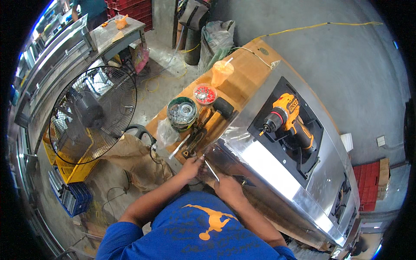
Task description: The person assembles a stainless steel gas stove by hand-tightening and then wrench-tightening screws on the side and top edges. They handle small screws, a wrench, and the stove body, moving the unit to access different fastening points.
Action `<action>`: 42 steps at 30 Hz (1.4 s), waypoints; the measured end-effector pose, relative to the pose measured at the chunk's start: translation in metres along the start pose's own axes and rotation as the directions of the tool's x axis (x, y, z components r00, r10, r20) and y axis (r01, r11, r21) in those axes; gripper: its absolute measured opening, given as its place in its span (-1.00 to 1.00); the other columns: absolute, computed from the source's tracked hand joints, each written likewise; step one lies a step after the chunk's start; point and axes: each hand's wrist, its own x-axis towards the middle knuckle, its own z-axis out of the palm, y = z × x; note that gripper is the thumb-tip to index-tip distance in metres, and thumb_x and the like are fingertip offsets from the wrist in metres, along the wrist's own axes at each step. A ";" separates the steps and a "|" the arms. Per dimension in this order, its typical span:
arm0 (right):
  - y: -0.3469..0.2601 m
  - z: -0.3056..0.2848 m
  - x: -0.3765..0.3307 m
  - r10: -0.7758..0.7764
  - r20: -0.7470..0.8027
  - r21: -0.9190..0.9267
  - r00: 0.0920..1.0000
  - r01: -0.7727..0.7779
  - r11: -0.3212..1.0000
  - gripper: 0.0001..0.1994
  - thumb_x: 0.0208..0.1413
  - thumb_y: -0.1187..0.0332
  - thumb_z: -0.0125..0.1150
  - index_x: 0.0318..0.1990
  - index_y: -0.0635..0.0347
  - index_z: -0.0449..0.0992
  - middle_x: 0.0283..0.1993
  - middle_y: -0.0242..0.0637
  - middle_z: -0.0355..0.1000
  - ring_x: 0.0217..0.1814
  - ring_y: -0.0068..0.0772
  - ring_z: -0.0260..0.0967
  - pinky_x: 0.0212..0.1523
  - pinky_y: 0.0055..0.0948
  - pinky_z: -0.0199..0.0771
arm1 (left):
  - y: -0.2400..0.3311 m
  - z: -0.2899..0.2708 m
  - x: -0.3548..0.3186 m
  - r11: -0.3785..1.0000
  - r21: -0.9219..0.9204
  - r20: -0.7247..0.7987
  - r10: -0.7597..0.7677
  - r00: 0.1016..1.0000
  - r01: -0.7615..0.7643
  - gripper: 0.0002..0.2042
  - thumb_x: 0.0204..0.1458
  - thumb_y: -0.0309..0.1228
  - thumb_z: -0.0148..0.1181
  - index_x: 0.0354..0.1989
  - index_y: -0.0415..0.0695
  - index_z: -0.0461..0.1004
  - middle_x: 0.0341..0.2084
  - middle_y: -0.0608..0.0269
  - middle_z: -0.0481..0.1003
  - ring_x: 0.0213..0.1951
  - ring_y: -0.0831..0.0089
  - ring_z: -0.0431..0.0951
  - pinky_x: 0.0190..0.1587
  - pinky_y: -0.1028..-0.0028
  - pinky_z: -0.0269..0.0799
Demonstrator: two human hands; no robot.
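Note:
My left hand (191, 166) pinches something small at the near corner of a shiny stainless-steel cabinet (277, 173) lying on a wooden bench (242, 78). My right hand (229, 187) rests on the cabinet's near edge and grips a thin metal rod-like tool (212, 170) that slants up toward the left hand. A yellow and black cordless drill (287, 120) lies in a dark rectangular opening (303, 160) of the cabinet. Hand tools with wooden handles (203, 130) lie just beyond my left hand.
On the bench sit a round tin of screws (182, 113), a small tub of red pieces (205, 94), a black mallet head (223, 106) and an orange drink in a bag (221, 71). A floor fan (92, 115) stands left, with crates, sacks and cables around.

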 end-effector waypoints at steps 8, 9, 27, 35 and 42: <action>-0.026 -0.010 0.036 -0.370 -0.302 -0.002 0.879 0.388 0.922 -0.70 0.18 0.25 0.12 -0.03 0.26 0.40 -0.15 0.12 0.46 -0.08 0.25 0.43 -0.09 0.05 0.45 | 0.019 0.010 0.005 0.865 -0.438 0.137 -0.204 0.969 0.244 -0.64 0.33 -0.05 -0.10 -0.12 -0.10 0.45 -0.31 0.28 0.53 -0.29 0.35 0.55 -0.10 0.33 0.48; -0.027 -0.006 0.038 -0.334 -0.308 0.031 0.891 0.360 0.932 -0.68 0.16 0.26 0.14 -0.03 0.27 0.39 -0.14 0.12 0.45 -0.06 0.24 0.42 -0.09 0.04 0.45 | 0.020 0.010 0.005 0.864 -0.435 0.128 -0.218 0.968 0.252 -0.64 0.32 -0.05 -0.09 -0.12 -0.10 0.45 -0.32 0.29 0.53 -0.29 0.36 0.54 -0.10 0.33 0.48; -0.009 -0.007 0.016 -0.027 -0.088 -0.093 0.996 0.018 0.996 -0.78 0.17 0.42 -0.04 -0.11 0.38 0.35 -0.30 0.31 0.49 -0.19 0.27 0.52 -0.20 0.07 0.55 | -0.002 0.000 0.022 0.986 -0.164 0.045 -0.029 0.999 0.036 -0.70 0.27 -0.15 0.10 -0.22 -0.18 0.52 -0.41 0.28 0.52 -0.37 0.42 0.49 -0.26 0.39 0.44; 0.034 0.058 0.060 0.006 -0.036 -0.069 0.999 -0.008 0.998 -0.75 0.21 0.41 -0.04 -0.04 0.40 0.35 -0.26 0.31 0.50 -0.14 0.29 0.52 -0.12 0.11 0.54 | 0.019 0.000 0.009 0.721 0.679 -0.046 0.231 0.972 -0.140 -0.70 0.24 -0.26 0.13 -0.08 -0.29 0.50 -0.43 0.16 0.57 -0.31 0.33 0.56 -0.13 0.31 0.45; -0.002 0.001 0.007 0.022 0.018 -0.087 1.000 -0.021 0.996 -0.70 0.20 0.36 -0.01 -0.02 0.42 0.35 -0.18 0.27 0.50 -0.11 0.30 0.49 -0.05 0.12 0.51 | 0.009 -0.002 -0.002 0.905 0.401 -0.015 0.163 0.987 -0.143 -0.66 0.28 -0.20 0.05 -0.07 -0.27 0.48 -0.38 0.15 0.55 -0.32 0.39 0.56 -0.20 0.35 0.50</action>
